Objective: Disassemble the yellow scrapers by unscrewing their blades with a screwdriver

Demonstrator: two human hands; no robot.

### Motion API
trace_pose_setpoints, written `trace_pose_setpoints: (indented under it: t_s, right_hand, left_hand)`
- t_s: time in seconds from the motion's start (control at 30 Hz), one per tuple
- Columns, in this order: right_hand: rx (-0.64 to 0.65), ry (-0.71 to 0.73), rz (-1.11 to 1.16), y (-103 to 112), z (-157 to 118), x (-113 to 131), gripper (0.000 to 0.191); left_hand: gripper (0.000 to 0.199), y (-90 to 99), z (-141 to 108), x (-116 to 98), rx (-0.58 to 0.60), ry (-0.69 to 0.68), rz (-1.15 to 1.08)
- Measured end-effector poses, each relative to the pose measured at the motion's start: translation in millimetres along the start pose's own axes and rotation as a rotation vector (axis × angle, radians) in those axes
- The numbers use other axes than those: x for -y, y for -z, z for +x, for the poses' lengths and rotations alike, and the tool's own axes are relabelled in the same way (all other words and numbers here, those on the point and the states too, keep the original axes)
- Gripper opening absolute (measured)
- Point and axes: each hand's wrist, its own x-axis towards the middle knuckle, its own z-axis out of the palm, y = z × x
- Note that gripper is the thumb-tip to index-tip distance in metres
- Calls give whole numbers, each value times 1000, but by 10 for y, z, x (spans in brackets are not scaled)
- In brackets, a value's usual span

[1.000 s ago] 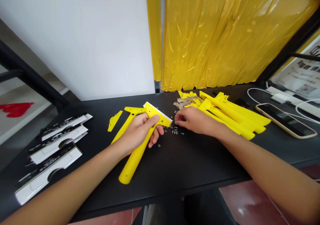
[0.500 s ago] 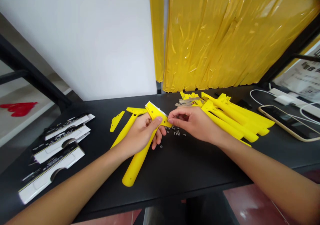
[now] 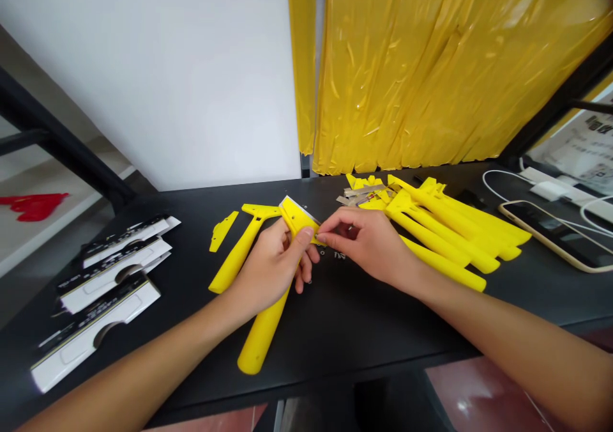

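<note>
My left hand (image 3: 282, 259) is wrapped round a yellow scraper (image 3: 262, 339), its handle slanting down toward the table's front edge. Along the far edge of the scraper's head runs a thin metal blade (image 3: 306, 212). My right hand (image 3: 371, 240) pinches with thumb and forefinger at the right corner of that head; whatever lies between the fingertips is too small to name. Loose screws (image 3: 339, 255) and nuts lie just beyond and beneath the hands, partly hidden. Left of my left hand rest another yellow scraper handle (image 3: 234, 256) and a flat yellow plate (image 3: 223, 231).
Several yellow handles (image 3: 445, 227) are piled at the right, with small yellow plates and metal blades (image 3: 359, 197) behind. White-and-black card sleeves (image 3: 98, 330) lie at the left. A phone (image 3: 558, 231) and white cables sit far right on the black table (image 3: 345, 342).
My right fingertips have shifted slightly left, along the scraper head's right corner. The scraper's handle end has come a little nearer to me. My left hand keeps its grip.
</note>
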Motion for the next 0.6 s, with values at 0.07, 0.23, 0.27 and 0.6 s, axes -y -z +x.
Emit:
trace_pose_setpoints:
  t_s: [0.07, 0.23, 0.27, 0.6]
  right_hand:
    - [2, -40, 46, -5, 11, -18, 3]
    - [15, -185, 226, -6, 56, -39, 19]
    - [33, -217, 276, -7, 64, -44, 22]
    - [72, -152, 483, -47, 53, -39, 31]
  left_hand:
    - [24, -3, -3, -4, -4, 1, 6]
    - [25, 0, -7, -19, 13, 15, -8]
    - [25, 2, -6, -14, 21, 14, -13]
    - [23, 54, 13, -51, 66, -18, -44]
